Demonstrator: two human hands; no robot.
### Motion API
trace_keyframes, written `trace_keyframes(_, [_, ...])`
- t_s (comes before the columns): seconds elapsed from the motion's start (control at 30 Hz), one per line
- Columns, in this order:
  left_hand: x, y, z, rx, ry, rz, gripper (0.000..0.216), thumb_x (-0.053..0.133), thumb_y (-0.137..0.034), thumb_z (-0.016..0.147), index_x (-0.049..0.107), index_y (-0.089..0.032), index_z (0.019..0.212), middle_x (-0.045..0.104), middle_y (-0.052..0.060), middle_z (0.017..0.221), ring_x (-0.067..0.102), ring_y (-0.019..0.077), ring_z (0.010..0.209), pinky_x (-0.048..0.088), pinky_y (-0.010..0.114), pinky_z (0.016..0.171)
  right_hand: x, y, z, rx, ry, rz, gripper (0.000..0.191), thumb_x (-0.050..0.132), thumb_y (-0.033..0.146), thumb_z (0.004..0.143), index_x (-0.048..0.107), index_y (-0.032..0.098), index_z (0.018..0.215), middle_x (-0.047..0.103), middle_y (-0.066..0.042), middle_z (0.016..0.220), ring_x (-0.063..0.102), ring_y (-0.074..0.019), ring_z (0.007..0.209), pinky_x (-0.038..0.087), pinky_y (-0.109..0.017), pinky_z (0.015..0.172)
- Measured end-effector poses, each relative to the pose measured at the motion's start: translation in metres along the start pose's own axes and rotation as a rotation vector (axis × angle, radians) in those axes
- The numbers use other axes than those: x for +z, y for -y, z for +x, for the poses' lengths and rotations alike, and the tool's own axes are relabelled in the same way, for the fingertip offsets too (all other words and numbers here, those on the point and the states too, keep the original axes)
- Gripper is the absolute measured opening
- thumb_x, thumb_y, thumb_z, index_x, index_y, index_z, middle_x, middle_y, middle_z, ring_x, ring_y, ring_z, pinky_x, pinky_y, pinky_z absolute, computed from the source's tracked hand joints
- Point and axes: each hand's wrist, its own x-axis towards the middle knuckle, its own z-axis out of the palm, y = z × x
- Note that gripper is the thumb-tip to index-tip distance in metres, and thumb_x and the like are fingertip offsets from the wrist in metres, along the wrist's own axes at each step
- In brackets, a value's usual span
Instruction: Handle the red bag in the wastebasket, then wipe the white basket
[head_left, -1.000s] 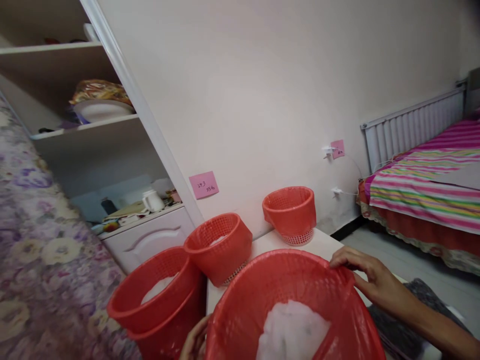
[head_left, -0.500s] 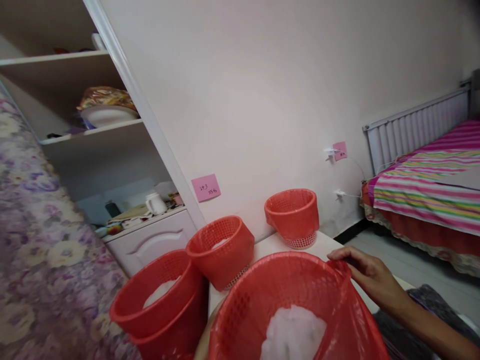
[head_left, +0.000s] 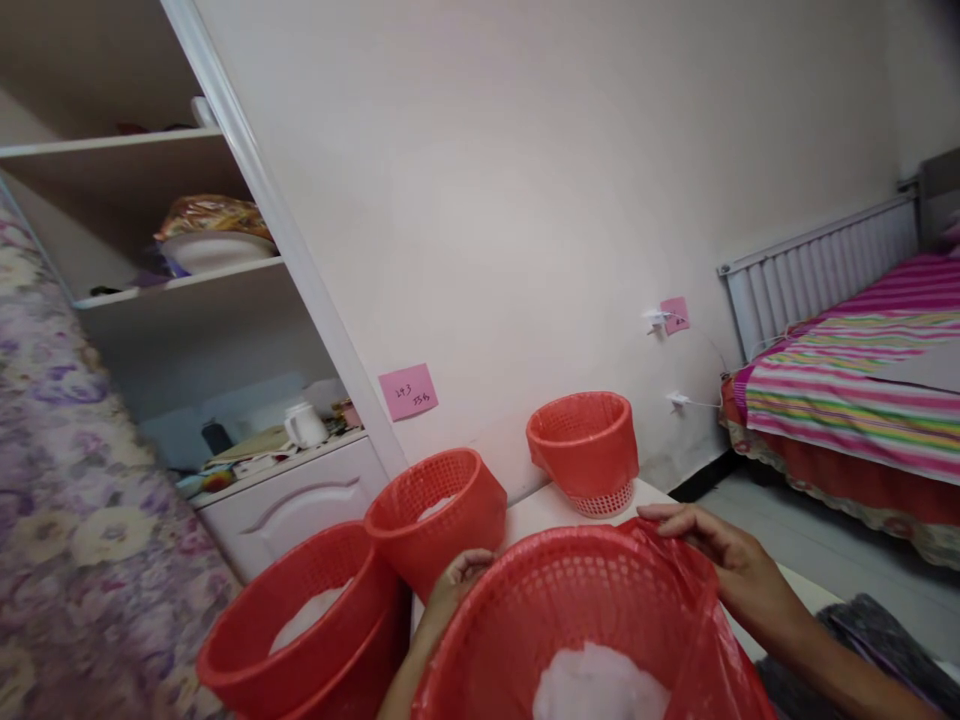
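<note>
With the right hand [head_left: 720, 560] pinching the red bag liner [head_left: 675, 610] and the left hand [head_left: 461, 578] gripping the near mesh basket's rim [head_left: 555, 560], the film is best stretched evenly over the edge without tearing it.

Left hand [head_left: 463, 578] raised at the near-left rim of the nearest red basket [head_left: 525, 610], fingers curled over that rim, forearm rising from below. Right hand [head_left: 709, 550] laid palm-down on the basket's far-right rim, fingers stretched leftward and pinching the red liner [head_left: 675, 600], forearm running off lower right.

Red baskets [head_left: 585, 640]; pink note [head_left: 408, 391]; striped bedspread [head_left: 862, 390]; floral fabric [head_left: 82, 520].
</note>
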Motion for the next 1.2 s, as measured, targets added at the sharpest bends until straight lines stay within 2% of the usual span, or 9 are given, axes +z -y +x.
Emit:
trace_keyframes(0.13, [-0.013, -0.011, 0.006, 0.058, 0.021, 0.017, 0.037, 0.073, -0.043, 0.063, 0.065, -0.016, 0.087, 0.075, 0.009, 0.088, 0.069, 0.0238, 0.085, 0.052, 0.038, 0.082, 0.004, 0.004, -0.001, -0.031, -0.008, 0.002, 0.023, 0.068, 0.046, 0.083, 0.069, 0.023, 0.083, 0.067, -0.011, 0.123, 0.063, -0.0273, 0.114, 0.053, -0.040, 0.096])
trace_keyframes(0.3, [-0.021, -0.039, -0.009, 0.215, -0.045, 0.180, 0.015, 0.058, -0.025, 0.074, 0.064, -0.018, 0.086, 0.068, 0.005, 0.091, 0.063, 0.0213, 0.092, 0.046, 0.035, 0.088, 0.010, 0.013, -0.005, -0.074, -0.093, -0.031, 0.028, 0.065, 0.051, 0.083, 0.067, 0.023, 0.080, 0.068, -0.012, 0.122, 0.063, -0.0285, 0.114, 0.055, -0.040, 0.094])
trace_keyframes(0.43, [-0.016, -0.051, -0.011, 0.320, 0.029, 0.351, 0.025, 0.049, -0.012, 0.074, 0.069, -0.021, 0.085, 0.070, 0.003, 0.094, 0.061, 0.0210, 0.095, 0.041, 0.032, 0.090, 0.017, 0.016, -0.003, -0.067, -0.108, -0.043, 0.029, 0.069, 0.052, 0.079, 0.067, 0.023, 0.078, 0.069, -0.012, 0.119, 0.066, -0.0280, 0.108, 0.056, -0.039, 0.091])
trace_keyframes(0.57, [-0.009, -0.043, 0.007, 0.241, 0.125, 0.419, 0.028, 0.050, -0.014, 0.072, 0.072, -0.017, 0.089, 0.072, 0.007, 0.093, 0.062, 0.0240, 0.092, 0.041, 0.035, 0.087, 0.020, 0.019, 0.003, -0.052, -0.028, -0.079, 0.028, 0.074, 0.050, 0.074, 0.067, 0.023, 0.079, 0.072, -0.011, 0.113, 0.067, -0.0285, 0.104, 0.057, -0.041, 0.090])
trace_keyframes(0.7, [-0.010, -0.033, 0.027, 0.063, 0.328, 0.351, 0.026, 0.052, -0.024, 0.075, 0.070, -0.014, 0.091, 0.071, 0.004, 0.081, 0.061, 0.0173, 0.075, 0.044, 0.030, 0.072, 0.018, 0.020, 0.010, 0.015, 0.023, -0.039, 0.032, 0.071, 0.053, 0.076, 0.065, 0.023, 0.081, 0.071, -0.012, 0.113, 0.067, -0.0289, 0.103, 0.055, -0.043, 0.090])
trace_keyframes(0.9, [-0.017, -0.030, 0.046, -0.081, 0.552, 0.431, 0.014, 0.064, -0.026, 0.076, 0.065, -0.014, 0.068, 0.049, -0.007, 0.052, 0.036, 0.0058, 0.045, 0.029, 0.023, 0.050, 0.007, 0.015, 0.018, 0.151, 0.088, 0.129, 0.026, 0.062, 0.047, 0.086, 0.068, 0.023, 0.092, 0.072, -0.007, 0.108, 0.065, -0.0239, 0.099, 0.049, -0.037, 0.089])
trace_keyframes(0.97, [-0.014, -0.032, 0.052, -0.066, 0.550, 0.472, 0.020, 0.066, -0.026, 0.077, 0.058, -0.015, 0.062, 0.045, -0.009, 0.052, 0.035, 0.0061, 0.045, 0.028, 0.023, 0.050, 0.005, 0.017, 0.027, 0.209, 0.114, 0.162, 0.029, 0.059, 0.050, 0.087, 0.068, 0.024, 0.096, 0.072, -0.004, 0.097, 0.065, -0.0199, 0.088, 0.049, -0.032, 0.078])
trace_keyframes(1.07, [-0.005, -0.038, 0.058, 0.013, 0.459, 0.483, 0.023, 0.061, -0.025, 0.083, 0.050, -0.017, 0.063, 0.043, -0.008, 0.057, 0.038, 0.0078, 0.051, 0.030, 0.024, 0.053, 0.007, 0.021, 0.050, 0.209, 0.182, -0.075, 0.036, 0.055, 0.055, 0.087, 0.067, 0.022, 0.096, 0.070, -0.003, 0.092, 0.062, -0.0181, 0.081, 0.047, -0.028, 0.068])
trace_keyframes(1.2, [0.008, -0.044, 0.058, 0.103, 0.276, 0.511, 0.022, 0.055, -0.020, 0.085, 0.045, -0.019, 0.066, 0.043, -0.006, 0.064, 0.041, 0.0107, 0.060, 0.032, 0.027, 0.062, 0.016, 0.008, 0.082, 0.162, 0.320, -0.295, 0.027, 0.075, 0.037, 0.068, 0.071, 0.019, 0.086, 0.070, -0.002, 0.082, 0.062, -0.0197, 0.077, 0.045, -0.029, 0.068])
